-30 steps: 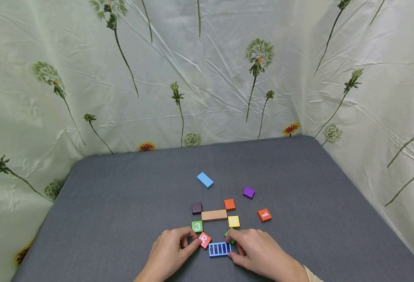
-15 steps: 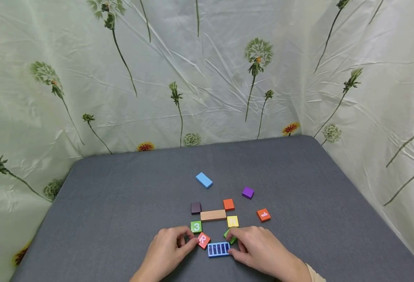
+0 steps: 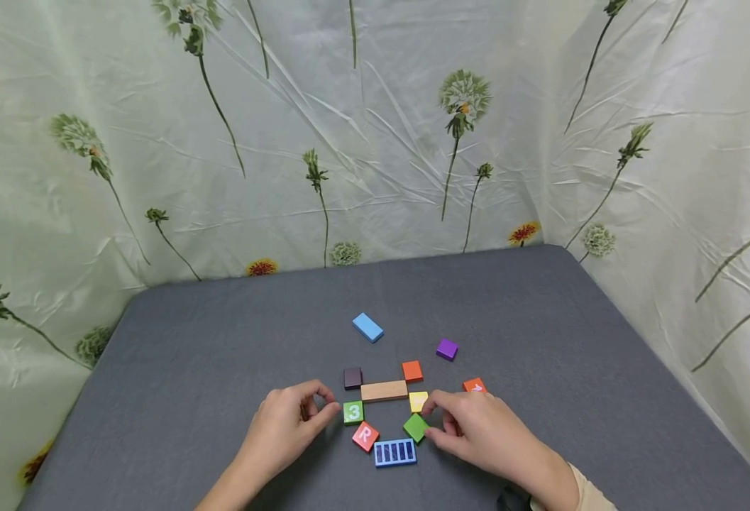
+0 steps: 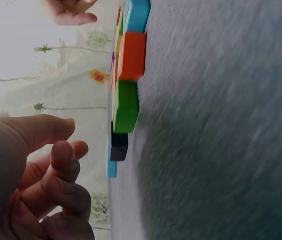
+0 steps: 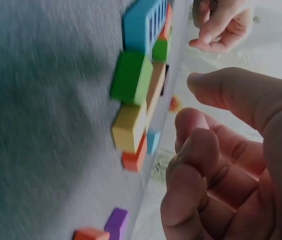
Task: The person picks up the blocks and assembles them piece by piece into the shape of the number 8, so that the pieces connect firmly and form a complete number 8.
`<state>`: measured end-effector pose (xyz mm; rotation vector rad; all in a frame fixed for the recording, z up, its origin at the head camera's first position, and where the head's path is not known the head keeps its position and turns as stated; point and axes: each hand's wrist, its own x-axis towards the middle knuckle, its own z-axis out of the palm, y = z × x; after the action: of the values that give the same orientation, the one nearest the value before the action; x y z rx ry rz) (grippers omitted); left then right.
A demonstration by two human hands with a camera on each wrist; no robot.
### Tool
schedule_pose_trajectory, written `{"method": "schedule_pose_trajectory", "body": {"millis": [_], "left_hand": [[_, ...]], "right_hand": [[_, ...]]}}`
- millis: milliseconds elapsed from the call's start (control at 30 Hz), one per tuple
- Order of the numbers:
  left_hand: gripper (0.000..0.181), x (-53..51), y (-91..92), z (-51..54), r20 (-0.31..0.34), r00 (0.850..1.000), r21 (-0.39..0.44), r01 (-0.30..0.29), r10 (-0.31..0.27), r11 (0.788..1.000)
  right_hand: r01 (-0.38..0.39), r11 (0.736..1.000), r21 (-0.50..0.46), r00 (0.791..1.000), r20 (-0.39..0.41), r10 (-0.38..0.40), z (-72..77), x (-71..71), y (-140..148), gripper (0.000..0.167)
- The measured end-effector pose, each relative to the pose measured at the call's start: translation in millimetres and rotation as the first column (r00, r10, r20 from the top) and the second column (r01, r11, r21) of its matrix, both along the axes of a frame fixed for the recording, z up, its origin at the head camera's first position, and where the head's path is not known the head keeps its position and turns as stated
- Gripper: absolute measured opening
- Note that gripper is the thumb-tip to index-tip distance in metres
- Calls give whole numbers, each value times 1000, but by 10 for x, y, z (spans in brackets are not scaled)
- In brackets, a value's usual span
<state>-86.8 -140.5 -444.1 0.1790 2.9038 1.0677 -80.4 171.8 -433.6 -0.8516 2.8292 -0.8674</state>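
Note:
In the head view several small blocks form a rough ring on the grey tabletop. My left hand point(image 3: 288, 426) hovers left of the green block marked 3 point(image 3: 353, 412) and the red block marked R point(image 3: 365, 436), holding nothing. My right hand point(image 3: 477, 426) is beside the plain green block point(image 3: 416, 429) and the yellow block point(image 3: 418, 402). A gap shows between its fingers and the blocks in the right wrist view, and it is empty. At the near side lies a blue block with dark slots point(image 3: 395, 453), touching or nearly touching its neighbours.
A tan plank point(image 3: 384, 391) lies at the ring's far side, between a dark block point(image 3: 352, 378) and an orange block point(image 3: 412, 371). Farther off are a light blue block point(image 3: 367, 327), a purple block point(image 3: 447, 349) and a red numbered block point(image 3: 474, 385). Flowered cloth point(image 3: 375, 142) hangs behind.
Both hands have come off the blocks: the left has moved left and away from the red R block, the right up and right from the green and slotted blue blocks.

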Motion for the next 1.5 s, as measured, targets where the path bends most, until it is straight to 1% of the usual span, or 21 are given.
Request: {"method": "schedule_pose_trajectory", "body": {"millis": [67, 167, 267, 333, 500, 700, 833, 967, 1200, 1500], "left_hand": [[11, -52, -17, 13, -11, 1000, 1, 4, -4, 1000], [11, -143, -41, 16, -23, 1000, -2, 20, -20, 1000], [15, -240, -67, -2, -18, 999, -3, 50, -50, 999], [17, -302, -85, -21, -7, 997, 3, 75, -75, 997], [22, -438, -126, -93, 20, 990, 24, 142, -142, 990], [27, -553, -165, -200, 40, 974, 77, 219, -223, 973], [28, -600, -193, -243, 64, 965, 122, 245, -254, 962], [29, -621, -202, -249, 71, 959, 143, 263, -275, 954], [31, -638, -180, -255, 46, 962, 139, 259, -267, 956], [32, -667, -137, -273, 27, 959, 109, 277, -281, 955]], "right_hand": [[19, 1000, -1, 1000, -8, -19, 22, -48, 30, 16], [50, 999, -4, 999, 21, -50, 55, -137, 93, 15], [87, 996, -6, 995, 57, -86, 86, -239, 167, 13], [109, 994, -3, 992, 59, -109, 93, -313, 219, 13], [157, 988, 4, 987, 34, -157, 83, -514, 350, 14], [215, 976, 40, 975, 45, -217, 19, -709, 487, 16], [226, 973, 56, 972, 55, -229, -43, -791, 520, 18], [231, 971, 63, 971, 45, -234, -96, -865, 529, 19], [225, 971, 81, 973, 36, -229, -142, -965, 505, 20], [215, 972, 97, 974, 53, -220, -126, -1010, 437, 22]]}}
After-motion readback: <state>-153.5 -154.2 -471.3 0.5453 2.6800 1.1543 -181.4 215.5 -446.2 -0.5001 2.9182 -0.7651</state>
